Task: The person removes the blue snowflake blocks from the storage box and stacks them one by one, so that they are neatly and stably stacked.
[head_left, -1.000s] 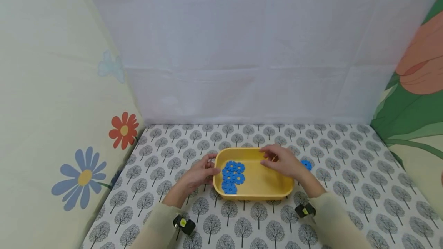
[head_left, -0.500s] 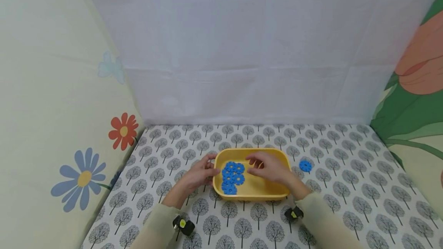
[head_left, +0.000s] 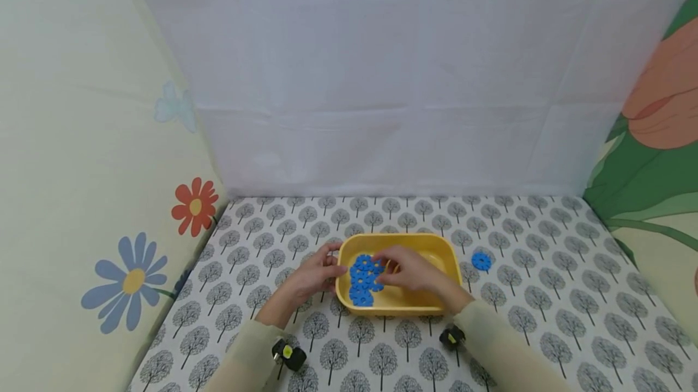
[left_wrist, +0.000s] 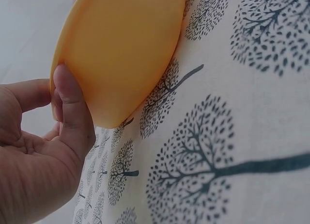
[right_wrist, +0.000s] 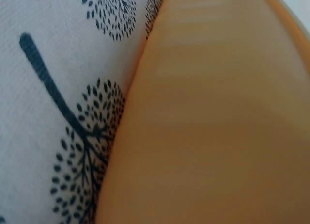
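A yellow plastic tray (head_left: 398,312) stands on the tablecloth in the head view. Several blue notched discs (head_left: 361,286), shaped like flowers, lie bunched in its left part, some overlapping. My left hand (head_left: 311,277) grips the tray's left end, with the thumb (left_wrist: 70,100) against the wall in the left wrist view. Over the tray reaches my right hand (head_left: 411,269), bent fingers and thumb apart, its fingertips right at the rightmost discs and overlapping them. In the right wrist view the tray's outer wall (right_wrist: 203,127) fills most of the picture and hides that hand.
One more blue disc (head_left: 481,261) lies on the cloth to the right of the tray. A tree-patterned tablecloth (head_left: 327,374) covers the table. Behind it hangs a white sheet (head_left: 338,77), and flower-painted panels (head_left: 65,156) stand at both sides.
My right hand has moved left across the tray, from its right end to the discs, uncovering the loose disc on the cloth. The left hand keeps its place on the tray.
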A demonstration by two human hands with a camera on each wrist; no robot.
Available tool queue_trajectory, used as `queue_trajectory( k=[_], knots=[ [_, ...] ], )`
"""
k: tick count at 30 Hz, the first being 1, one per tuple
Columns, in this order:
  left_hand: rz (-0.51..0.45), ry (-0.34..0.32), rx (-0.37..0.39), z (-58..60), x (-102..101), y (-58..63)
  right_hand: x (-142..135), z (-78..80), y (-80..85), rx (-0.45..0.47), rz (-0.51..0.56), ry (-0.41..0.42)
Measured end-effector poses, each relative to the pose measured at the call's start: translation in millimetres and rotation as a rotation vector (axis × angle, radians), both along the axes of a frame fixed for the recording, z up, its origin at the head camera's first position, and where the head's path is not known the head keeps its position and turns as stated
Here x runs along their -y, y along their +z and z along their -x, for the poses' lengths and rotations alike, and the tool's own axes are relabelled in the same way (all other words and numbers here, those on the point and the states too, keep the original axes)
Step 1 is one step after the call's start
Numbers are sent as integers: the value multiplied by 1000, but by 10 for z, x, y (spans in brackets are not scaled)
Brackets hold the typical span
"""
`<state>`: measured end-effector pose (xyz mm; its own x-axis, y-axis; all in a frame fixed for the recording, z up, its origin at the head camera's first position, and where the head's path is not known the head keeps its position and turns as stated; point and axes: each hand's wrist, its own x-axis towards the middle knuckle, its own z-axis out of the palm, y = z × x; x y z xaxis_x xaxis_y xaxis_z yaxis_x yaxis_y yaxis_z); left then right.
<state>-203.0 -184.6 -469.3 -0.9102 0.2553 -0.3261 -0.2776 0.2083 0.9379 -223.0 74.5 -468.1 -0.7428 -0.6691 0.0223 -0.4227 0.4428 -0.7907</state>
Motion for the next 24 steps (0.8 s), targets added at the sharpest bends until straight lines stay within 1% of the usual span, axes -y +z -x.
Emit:
queue_trajectory(
  k=[4,10,17,20,24],
  knots=[
    [5,1,3,5,-2,-8,73,-15,-1,-10,-41,4],
    [0,-1,11,5,-7,-2,181,-27,-26,-30,-134,-25],
    [10,-25,-7,9,-15,-3,284,-44,-62,6,-235,-54],
    [21,-12,-5,11,-21,0,319,-52,-88,20,-275,-71],
    [29,11,7,8,-23,1,356,-61,-122,11,-302,-80]
  ],
)
